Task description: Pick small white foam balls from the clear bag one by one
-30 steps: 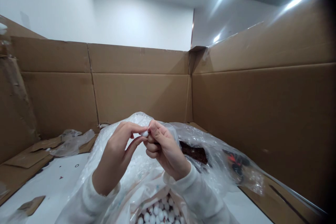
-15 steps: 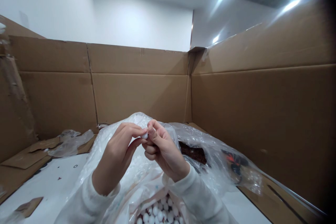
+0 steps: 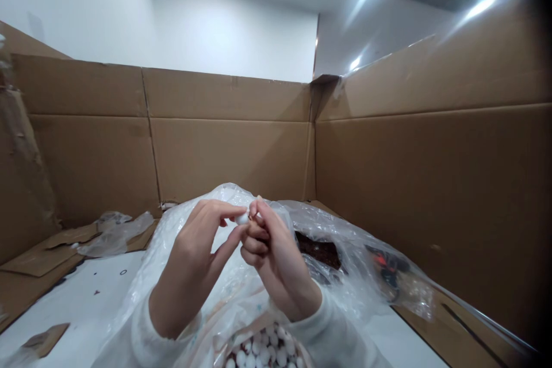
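Between the thumb and fingers of my left hand (image 3: 194, 253) is a small white ball (image 3: 242, 219). My right hand (image 3: 278, 259) is closed just right of the ball, its thumb and index finger pinched at the ball's side; what they grip is too small to make out. Below both hands, an open plastic bag (image 3: 224, 322) holds several white balls (image 3: 263, 351) with reddish-brown bits among them. Clear plastic sheeting (image 3: 172, 230) lies behind and under the hands.
Tall cardboard walls (image 3: 233, 149) stand behind and to the right. Dark brown material (image 3: 319, 250) and a red and black item (image 3: 383, 264) lie under clear plastic at right. Cardboard pieces (image 3: 38, 256) and crumpled plastic (image 3: 121, 236) are on the left of the white surface (image 3: 103, 282).
The ball has shifted slightly right and up in my left fingers. My right hand has turned, its thumb now straighter and pointing up, and its wrist has moved slightly down and right.
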`<state>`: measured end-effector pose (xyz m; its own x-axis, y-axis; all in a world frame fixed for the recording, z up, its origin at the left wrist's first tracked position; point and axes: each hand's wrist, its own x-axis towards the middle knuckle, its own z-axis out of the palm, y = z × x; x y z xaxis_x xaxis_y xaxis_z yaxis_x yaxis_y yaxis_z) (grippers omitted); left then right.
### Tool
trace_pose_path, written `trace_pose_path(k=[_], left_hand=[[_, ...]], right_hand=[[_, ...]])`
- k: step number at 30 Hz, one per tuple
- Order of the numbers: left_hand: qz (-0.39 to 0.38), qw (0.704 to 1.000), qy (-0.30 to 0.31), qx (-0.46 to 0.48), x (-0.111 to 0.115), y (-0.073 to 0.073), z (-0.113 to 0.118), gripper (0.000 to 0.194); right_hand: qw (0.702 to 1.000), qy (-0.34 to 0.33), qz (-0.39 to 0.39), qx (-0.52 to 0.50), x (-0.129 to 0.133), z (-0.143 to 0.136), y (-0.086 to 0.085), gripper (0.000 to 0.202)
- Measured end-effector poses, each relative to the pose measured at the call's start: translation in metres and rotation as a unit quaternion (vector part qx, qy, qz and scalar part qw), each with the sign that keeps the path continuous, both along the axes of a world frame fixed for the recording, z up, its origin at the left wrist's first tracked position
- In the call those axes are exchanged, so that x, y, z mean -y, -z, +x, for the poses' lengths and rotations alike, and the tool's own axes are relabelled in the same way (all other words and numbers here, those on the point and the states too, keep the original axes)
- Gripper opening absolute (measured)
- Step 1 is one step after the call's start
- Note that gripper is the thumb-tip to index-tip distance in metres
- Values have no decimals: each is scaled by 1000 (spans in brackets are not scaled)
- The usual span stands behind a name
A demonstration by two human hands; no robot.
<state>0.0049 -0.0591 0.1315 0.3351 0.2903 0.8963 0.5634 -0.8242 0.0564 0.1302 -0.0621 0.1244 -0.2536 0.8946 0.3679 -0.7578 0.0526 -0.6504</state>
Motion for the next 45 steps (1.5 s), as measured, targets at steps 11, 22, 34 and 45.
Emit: trace_pose_path(k=[11, 22, 34, 45], left_hand=[[-105, 987, 62, -103, 7, -3, 7, 14], [-245, 955, 44, -159, -4, -1, -2, 28], [-404, 824, -193, -347, -116, 103, -25, 31], [-381, 836, -204, -339, -113, 108, -13, 14]], right_hand=[[963, -43, -177, -199, -20, 21, 0, 17], [938, -112, -205, -256, -26, 37, -7, 23], [967, -113, -141, -179, -31, 30, 1, 26], [977, -114, -102, -149, -22, 24, -4, 20]])
